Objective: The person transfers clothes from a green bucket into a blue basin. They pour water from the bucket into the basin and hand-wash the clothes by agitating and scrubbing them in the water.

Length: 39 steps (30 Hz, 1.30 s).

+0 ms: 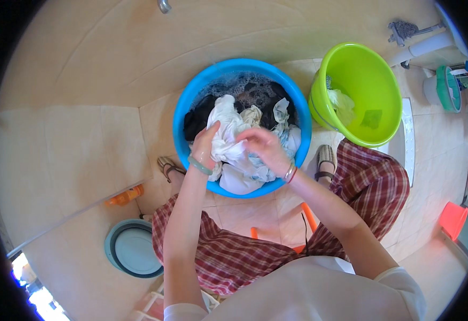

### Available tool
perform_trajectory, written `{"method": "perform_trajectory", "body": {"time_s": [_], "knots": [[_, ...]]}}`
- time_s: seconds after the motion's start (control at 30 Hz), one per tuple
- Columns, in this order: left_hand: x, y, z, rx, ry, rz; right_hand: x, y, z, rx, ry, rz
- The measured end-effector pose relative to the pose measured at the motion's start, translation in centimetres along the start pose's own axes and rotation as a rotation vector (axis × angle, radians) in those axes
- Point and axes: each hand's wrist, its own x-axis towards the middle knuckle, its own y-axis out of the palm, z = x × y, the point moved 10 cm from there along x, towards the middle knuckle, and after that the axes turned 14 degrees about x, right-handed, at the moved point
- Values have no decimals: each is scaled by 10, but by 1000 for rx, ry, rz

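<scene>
My left hand (pixel 205 144) is closed around a bunched wet white cloth (pixel 228 131) above a round blue basin (pixel 304 115). At the cloth's right side, my right hand (pixel 268 150) has its fingers loosely bent and apart, with nothing visible in them; whether the fingertips touch the cloth I cannot tell. Sudsy water (pixel 239 80) and dark clothes (pixel 199 119) fill the far part of the basin. More pale, wet laundry (pixel 240 181) lies in its near part, under my hands.
A lime-green bucket (pixel 381 80) holding a little pale cloth (pixel 342 104) stands right of the basin. Left are a grey-blue folding basin (pixel 117 257) and an orange bottle (pixel 125 196). An orange stool (pixel 308 216) is between my legs; a red container (pixel 453 220) sits far right.
</scene>
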Motion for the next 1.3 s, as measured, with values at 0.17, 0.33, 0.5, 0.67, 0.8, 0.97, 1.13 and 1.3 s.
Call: {"method": "perform_trajectory", "body": {"time_s": [0.17,0.33,0.5,0.67,0.8,0.97,1.13,1.3], "knots": [[-64,63,-65,-80,156,157,40,-54,-11,-574,-190,-154],[-72,54,-97,-40,212,197,64,-53,-31,294,188,-85],[-6,-18,-56,-94,58,187,82,-89,21,524,64,-352],[57,-81,-33,-199,228,-148,119,-133,12,36,4,-375],[90,-68,-38,-255,398,-197,152,-132,-1,-450,-149,-215],[146,-69,0,564,462,-408,173,-68,-39,-1231,-48,-169],[168,-81,19,715,376,-506,179,-37,-84,-1647,-63,26],[191,-81,29,588,348,-409,209,-88,-154,-1455,178,58]]}}
